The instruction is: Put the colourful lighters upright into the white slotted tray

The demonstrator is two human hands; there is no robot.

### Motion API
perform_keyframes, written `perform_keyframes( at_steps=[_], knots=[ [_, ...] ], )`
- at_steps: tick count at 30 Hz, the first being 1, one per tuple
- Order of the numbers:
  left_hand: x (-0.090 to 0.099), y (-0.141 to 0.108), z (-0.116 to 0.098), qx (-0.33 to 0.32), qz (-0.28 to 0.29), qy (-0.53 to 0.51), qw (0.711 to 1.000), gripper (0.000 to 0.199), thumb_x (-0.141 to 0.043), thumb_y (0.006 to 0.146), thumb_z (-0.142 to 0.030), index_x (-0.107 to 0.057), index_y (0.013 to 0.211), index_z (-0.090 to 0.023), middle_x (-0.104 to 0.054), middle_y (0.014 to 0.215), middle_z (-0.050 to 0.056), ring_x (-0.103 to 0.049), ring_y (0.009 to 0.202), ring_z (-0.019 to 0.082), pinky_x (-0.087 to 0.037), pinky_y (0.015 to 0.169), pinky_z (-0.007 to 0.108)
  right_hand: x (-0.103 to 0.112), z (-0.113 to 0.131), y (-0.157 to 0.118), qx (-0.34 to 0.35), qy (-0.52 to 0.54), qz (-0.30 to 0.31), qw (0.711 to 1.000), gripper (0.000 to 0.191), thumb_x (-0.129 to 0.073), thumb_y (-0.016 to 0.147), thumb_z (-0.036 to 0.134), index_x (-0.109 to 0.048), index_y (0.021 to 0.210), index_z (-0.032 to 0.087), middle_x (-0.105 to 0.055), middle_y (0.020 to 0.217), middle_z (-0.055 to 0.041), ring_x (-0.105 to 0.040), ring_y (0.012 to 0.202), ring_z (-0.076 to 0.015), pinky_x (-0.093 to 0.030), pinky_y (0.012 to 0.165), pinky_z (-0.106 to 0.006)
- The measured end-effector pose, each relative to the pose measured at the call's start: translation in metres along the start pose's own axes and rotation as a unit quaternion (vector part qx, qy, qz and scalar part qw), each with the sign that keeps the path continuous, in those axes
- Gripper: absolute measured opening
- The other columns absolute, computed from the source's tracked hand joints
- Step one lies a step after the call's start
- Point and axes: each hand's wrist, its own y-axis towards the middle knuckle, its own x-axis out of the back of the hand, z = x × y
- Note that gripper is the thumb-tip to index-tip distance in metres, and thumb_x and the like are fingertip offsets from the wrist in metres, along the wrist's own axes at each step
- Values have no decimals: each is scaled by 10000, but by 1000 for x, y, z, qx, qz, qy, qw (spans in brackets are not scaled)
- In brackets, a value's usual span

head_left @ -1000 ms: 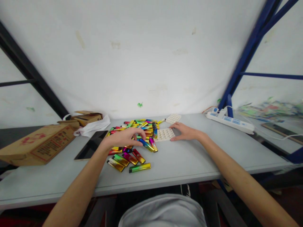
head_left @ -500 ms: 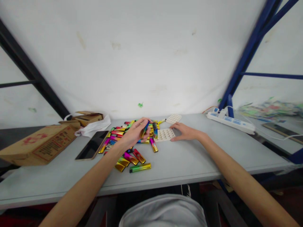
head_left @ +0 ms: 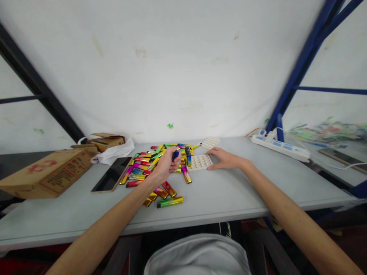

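Note:
My left hand (head_left: pixel 169 162) is wrapped round a dark blue lighter-like piece (head_left: pixel 176 154), held above a heap of shiny multicoloured pieces. A white tray with rows of holes (head_left: pixel 200 162) lies flat on the table; several blue and gold pieces (head_left: pixel 188 157) stand at its left end. My right hand (head_left: pixel 222 159) grips the tray's right edge between thumb and fingers. A green and gold piece (head_left: pixel 170 202) lies apart near the front, and a magenta and gold one (head_left: pixel 186 174) lies just below the tray.
Behind sits a second white tray (head_left: pixel 210 143). To the left are a dark tablet (head_left: pixel 112 175), a white plastic bag (head_left: pixel 114 151) and a cardboard box (head_left: pixel 48 172). A white power strip (head_left: pixel 280 147) with cables lies on the right.
My left hand has turned and closed more tightly round the blue piece, which now points a different way. My right hand stays at the tray's edge.

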Motion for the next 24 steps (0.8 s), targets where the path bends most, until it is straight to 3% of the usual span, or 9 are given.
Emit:
perform_keyframes(
  at_steps=[5, 9, 11, 14, 17, 20, 24],
  knots=[
    [-2, 1, 1, -15, -11, -3, 1000, 421, -451, 911, -470, -361, 590, -213, -185, 515, -86, -132, 394, 57, -112, 390, 190, 0, 0, 0, -2, -1, 3, 1000, 724, -764, 810, 648, -610, 1337, 176, -613, 1321, -167, -586, 1224, -345, -455, 1103, -513],
    [0, 3, 5, -24, 0, -11, 1000, 423, -528, 899, -595, -464, 750, -205, -289, 530, -94, -232, 393, 58, -176, 395, 175, -1, -1, 0, 1, 1, 0, 1000, 704, -769, 809, 640, -616, 1328, 190, -617, 1318, -159, -583, 1229, -346, -452, 1105, -518],
    [0, 4, 7, -58, 6, 6, 998, 370, -581, 890, -569, -480, 858, -214, -385, 548, -88, -312, 407, 75, -229, 398, 179, -1, -2, 1, 4, -2, -2, 1000, 698, -768, 812, 635, -616, 1323, 185, -616, 1317, -161, -582, 1228, -344, -451, 1105, -519],
    [-1, 4, 9, -131, 5, 84, 988, 305, -622, 906, -495, -499, 942, -219, -564, 638, -51, -497, 514, 112, -407, 493, 215, -2, -2, 1, 6, -5, -2, 1000, 706, -768, 811, 637, -618, 1317, 167, -614, 1313, -170, -587, 1210, -343, -461, 1090, -516],
    [0, 4, 10, -198, 4, 197, 960, 296, -633, 923, -478, -600, 967, -187, -687, 845, 27, -644, 766, 166, -527, 717, 287, -1, -2, 2, 7, -6, 1, 1000, 698, -772, 807, 638, -624, 1307, 172, -619, 1301, -162, -594, 1196, -341, -468, 1082, -515],
    [4, 6, 11, -266, -8, 311, 912, 280, -681, 904, -441, -708, 964, -168, -712, 1027, 87, -666, 955, 217, -538, 849, 341, -1, -1, 1, 4, -4, 1, 1000, 690, -772, 811, 628, -622, 1313, 178, -616, 1304, -157, -590, 1209, -339, -462, 1092, -511],
    [10, 7, 14, -312, -8, 436, 844, 240, -704, 906, -373, -775, 1029, -179, -747, 1072, 106, -676, 1028, 246, -510, 974, 406, -1, 1, 1, -3, 3, -3, 1000, 688, -776, 807, 623, -625, 1319, 188, -614, 1319, -157, -589, 1217, -342, -463, 1090, -508]
  ],
)
